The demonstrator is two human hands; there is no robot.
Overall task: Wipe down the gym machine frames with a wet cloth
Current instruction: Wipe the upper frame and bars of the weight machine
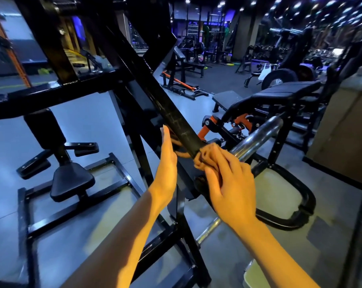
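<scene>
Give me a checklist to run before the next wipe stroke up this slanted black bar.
1. Cloth on the slanted bar: ok, bunched against it.
2. Right hand grips the cloth: ok, fingers curled over it.
3. Left hand steadies the bar: ok, flat along its left side.
4. Bar above the cloth free of things: ok.
5. Cloth wet: cannot tell.
6. Chrome tube beside the right hand, apart from the cloth: ok.

Glossy black metal frame [171, 113], shiny chrome bar [257, 134]
</scene>
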